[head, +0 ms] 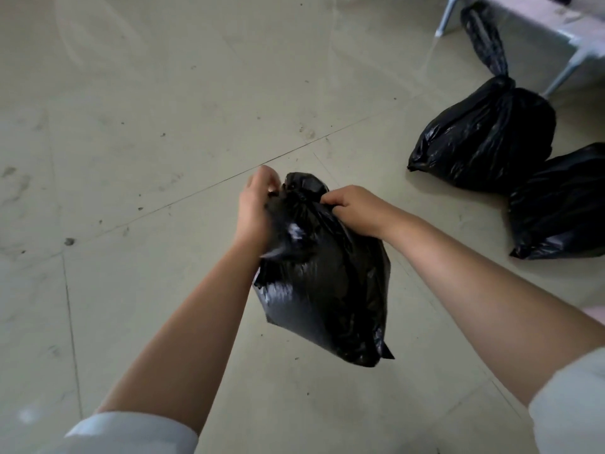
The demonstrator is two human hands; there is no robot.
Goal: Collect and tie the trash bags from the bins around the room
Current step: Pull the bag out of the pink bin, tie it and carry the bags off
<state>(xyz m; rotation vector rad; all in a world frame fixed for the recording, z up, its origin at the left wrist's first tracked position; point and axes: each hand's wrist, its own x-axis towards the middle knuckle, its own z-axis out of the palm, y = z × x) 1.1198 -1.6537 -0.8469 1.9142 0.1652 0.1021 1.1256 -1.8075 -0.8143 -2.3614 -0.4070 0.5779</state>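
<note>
A full black trash bag (330, 290) hangs above the floor in the middle of the view. Its top is gathered into a bunched neck. My left hand (257, 208) grips the left side of that neck, fingers curled around the plastic. My right hand (355, 209) pinches the right side of the neck. Two other black trash bags lie on the floor at the right: a tied bag (487, 136) with a long knotted tail pointing away, and beside it another bag (563, 204) cut off by the frame edge.
The floor (147, 126) is pale tile with dark specks and seams. At the top right stands a grey metal-legged bench or table (563, 31), its legs close behind the tied bag.
</note>
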